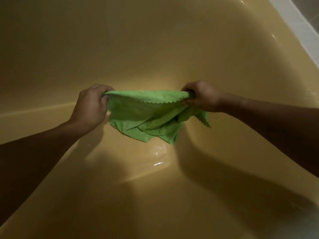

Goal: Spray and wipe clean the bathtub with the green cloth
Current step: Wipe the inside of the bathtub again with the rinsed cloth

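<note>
While both of my hands reach into the bathtub point(155, 49), what I see inside it is a small shiny wet patch point(156, 152) on the bottom, just below the cloth. My left hand point(91, 107) and right hand point(202, 96) are held apart, each with its fingers curled tight round one end of the green cloth point(146, 116), which is stretched between them over the tub bottom. Its top edge is pulled fairly straight; the rest sags in soft creased folds with a zigzag hem. The fabric looks fluffy. The tub is smooth, glossy and cream-yellow with rounded walls, and a white ledge point(293, 19) runs along its upper right
</note>
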{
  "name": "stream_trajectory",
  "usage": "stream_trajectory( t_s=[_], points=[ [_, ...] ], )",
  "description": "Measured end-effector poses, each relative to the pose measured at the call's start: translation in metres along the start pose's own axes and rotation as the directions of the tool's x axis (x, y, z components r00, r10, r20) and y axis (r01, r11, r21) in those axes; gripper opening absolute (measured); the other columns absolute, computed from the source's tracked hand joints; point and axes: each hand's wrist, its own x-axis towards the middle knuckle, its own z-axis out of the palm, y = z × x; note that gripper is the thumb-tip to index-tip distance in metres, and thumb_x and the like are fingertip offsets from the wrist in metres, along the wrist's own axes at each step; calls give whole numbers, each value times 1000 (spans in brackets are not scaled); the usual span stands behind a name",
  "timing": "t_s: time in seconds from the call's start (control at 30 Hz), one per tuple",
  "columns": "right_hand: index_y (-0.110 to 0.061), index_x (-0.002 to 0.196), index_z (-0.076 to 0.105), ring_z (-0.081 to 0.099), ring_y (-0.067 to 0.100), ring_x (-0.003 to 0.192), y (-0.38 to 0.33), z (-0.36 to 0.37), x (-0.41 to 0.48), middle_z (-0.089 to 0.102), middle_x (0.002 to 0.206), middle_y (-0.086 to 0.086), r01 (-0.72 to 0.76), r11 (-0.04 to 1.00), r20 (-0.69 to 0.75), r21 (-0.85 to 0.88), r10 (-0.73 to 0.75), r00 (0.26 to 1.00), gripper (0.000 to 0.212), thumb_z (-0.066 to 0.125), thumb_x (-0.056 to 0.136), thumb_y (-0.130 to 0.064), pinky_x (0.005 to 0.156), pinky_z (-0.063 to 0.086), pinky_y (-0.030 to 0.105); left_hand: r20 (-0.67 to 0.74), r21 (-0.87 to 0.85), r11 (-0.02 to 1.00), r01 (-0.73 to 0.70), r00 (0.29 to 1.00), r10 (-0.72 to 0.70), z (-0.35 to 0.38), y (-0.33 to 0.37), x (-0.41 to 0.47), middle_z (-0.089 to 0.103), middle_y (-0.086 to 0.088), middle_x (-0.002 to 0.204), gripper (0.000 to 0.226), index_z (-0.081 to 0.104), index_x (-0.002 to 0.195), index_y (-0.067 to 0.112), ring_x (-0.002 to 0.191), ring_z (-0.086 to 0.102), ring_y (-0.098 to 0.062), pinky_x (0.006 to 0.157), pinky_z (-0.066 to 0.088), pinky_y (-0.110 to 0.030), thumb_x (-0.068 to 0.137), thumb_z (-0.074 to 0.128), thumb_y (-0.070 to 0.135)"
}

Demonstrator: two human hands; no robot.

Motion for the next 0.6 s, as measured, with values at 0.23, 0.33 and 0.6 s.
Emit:
stream_trajectory(
  t_s=[0.23,0.33,0.6],
  points=[
    [-11,117,61,58,26,95,2,-39,2,60,109,9,-212,968,-273,137,243,931,21,51,99,-7,73,46,33,90,108,994,-24,996,14,-37,42,25,52,-5,97,29,47,120,11,82,47,-25,76,34,-36,104,55,34],
    [-11,110,65,61,25,94,-8,-71,1,63,104,9,-170,952,-425,254,267,865,21,52,95,-5,73,51,36,-59,128,987,-100,992,109,-71,56,44,57,-13,98,43,48,116,8,87,57,-35,83,42,-47,97,68,41],
    [-1,106,72,64,32,90,-25,-126,-65,66,106,18,248,898,-398,-363,-390,830,18,63,91,4,76,56,44,-26,226,935,-273,958,286,-134,38,35,51,-9,76,29,60,92,8,70,42,-25,65,27,-36,87,82,25]
  ],
)
